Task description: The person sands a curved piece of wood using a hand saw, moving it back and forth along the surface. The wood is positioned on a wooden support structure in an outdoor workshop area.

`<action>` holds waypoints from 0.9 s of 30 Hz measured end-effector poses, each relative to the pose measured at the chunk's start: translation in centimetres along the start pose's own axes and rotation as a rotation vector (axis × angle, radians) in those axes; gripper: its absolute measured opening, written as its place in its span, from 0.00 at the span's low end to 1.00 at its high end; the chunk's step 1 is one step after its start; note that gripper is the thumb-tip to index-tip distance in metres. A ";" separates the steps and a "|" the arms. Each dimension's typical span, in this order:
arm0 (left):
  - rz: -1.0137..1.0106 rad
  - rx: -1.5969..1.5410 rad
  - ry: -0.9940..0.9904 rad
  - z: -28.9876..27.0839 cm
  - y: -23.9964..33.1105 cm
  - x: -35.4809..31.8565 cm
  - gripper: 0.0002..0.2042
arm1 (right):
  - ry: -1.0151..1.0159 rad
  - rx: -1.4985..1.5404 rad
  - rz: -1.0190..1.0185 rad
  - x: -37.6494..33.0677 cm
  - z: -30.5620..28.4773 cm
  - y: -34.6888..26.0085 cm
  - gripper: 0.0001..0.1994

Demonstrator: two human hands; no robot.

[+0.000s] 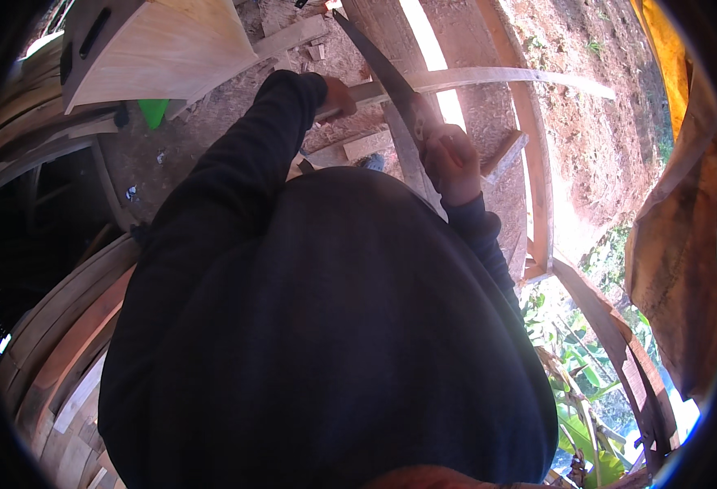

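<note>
My right hand (454,163) is closed round the handle of a handsaw (381,69). The saw's dark blade points up and to the left, and it crosses a long pale wooden strip (489,77). Whether the teeth touch the wood I cannot tell. Left of the blade, my left hand (338,98) is closed on the near end of that strip. Its fingers are partly hidden by the dark sleeve and the wood. From there the strip runs off to the right, past the boards under it.
A pale wooden box-like piece (163,49) stands at the upper left, a green scrap (153,112) beside it. Wood offcuts (366,145) lie near my hands. Stacked boards (73,350) line the lower left. An orange-brown sheet (676,244) hangs at the right, near green plants (586,391).
</note>
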State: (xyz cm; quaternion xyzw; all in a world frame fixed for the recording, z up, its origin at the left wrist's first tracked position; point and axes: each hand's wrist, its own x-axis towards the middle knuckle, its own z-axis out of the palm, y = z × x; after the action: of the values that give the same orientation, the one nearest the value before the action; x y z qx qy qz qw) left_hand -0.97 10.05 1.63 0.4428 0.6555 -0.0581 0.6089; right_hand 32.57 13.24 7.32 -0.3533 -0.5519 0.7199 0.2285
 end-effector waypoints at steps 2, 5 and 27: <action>-0.016 -0.087 -0.005 0.4 0.0 -0.5 0.10 | 0.008 -0.038 -0.032 0.0 0.5 0.0 0.03; -0.021 -0.277 -0.021 1.1 -1.1 0.3 0.11 | -0.004 -0.185 -0.110 -0.3 1.6 -0.5 0.03; 0.035 -0.029 0.013 0.7 -2.4 3.2 0.12 | -0.010 -0.179 -0.105 -0.1 1.6 0.7 0.03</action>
State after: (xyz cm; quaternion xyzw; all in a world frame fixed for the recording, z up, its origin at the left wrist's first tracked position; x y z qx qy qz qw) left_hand -1.63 9.78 -2.38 0.4459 0.6524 -0.0351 0.6117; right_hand 31.43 11.99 6.93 -0.3394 -0.6331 0.6564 0.2305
